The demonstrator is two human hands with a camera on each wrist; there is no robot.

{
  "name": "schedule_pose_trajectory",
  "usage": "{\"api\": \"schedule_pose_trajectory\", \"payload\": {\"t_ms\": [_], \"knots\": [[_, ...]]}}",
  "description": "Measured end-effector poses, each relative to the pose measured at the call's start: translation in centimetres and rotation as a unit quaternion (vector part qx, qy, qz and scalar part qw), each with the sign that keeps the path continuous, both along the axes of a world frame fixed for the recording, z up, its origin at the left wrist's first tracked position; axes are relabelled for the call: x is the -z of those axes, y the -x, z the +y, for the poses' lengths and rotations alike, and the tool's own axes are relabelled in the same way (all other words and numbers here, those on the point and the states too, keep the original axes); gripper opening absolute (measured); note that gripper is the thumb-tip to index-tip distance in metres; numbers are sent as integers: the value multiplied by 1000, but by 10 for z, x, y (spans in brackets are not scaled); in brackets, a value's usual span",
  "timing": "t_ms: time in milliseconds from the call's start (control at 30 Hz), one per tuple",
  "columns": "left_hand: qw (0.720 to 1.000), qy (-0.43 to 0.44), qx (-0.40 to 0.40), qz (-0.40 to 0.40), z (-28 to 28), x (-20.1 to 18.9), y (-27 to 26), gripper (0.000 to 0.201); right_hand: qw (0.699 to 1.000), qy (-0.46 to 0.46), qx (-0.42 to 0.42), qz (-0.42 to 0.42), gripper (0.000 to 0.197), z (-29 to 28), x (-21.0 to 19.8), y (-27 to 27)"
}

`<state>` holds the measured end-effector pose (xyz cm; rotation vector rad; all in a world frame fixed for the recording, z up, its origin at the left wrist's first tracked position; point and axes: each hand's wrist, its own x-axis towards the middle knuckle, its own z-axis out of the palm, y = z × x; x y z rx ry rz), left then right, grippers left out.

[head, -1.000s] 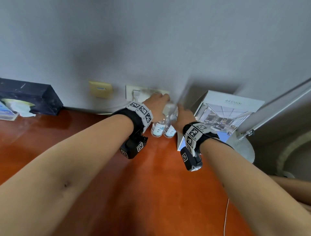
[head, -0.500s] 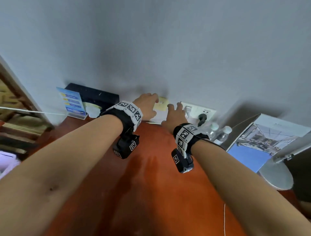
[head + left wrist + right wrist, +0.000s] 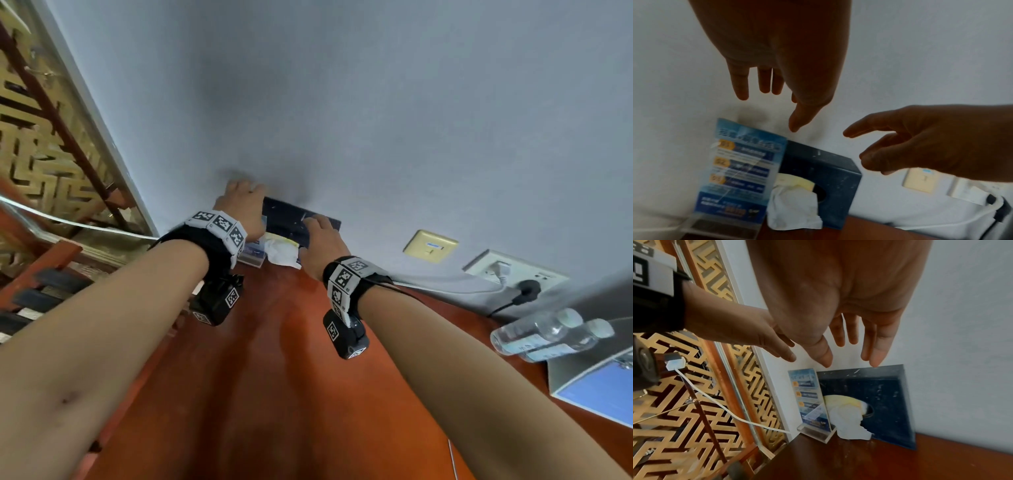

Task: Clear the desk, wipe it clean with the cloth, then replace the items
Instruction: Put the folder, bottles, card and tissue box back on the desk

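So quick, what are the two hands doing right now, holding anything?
Left hand: open, fingers straight, holding nothing, above the blue sign.
Right hand: open, fingers spread, holding nothing, above the dark tissue box.

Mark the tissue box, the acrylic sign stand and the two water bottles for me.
tissue box (image 3: 885, 404): right wrist view, dark front face.
acrylic sign stand (image 3: 807, 392): right wrist view, blue printed card.
water bottles (image 3: 548, 334): head view, clear body of the nearer bottle.

Two bottles, one tissue box
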<state>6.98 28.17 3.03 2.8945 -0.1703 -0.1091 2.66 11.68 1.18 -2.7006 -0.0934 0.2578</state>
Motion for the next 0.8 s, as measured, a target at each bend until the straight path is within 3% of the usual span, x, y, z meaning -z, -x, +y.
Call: {"api": "schedule_pose_trajectory", "payload": {"t_ms": [133, 200, 367, 500, 800], "knots": [[997, 20, -33, 66, 36, 22, -14, 73, 999, 2, -40, 21, 71, 41, 11, -32], [995, 38, -30, 85, 44, 30, -18, 75, 998, 3, -58, 29, 71, 55, 17, -41], [995, 61, -42, 61, 54, 43, -23, 52, 996, 13, -81, 35, 62, 75, 33, -48], [999, 15, -26, 15, 54, 37, -19, 23, 999, -11, -31, -5, 31, 73, 36, -43], [998, 41, 52, 4, -13, -4, 12, 16, 998, -27, 41, -49, 21, -14, -5, -3]]}}
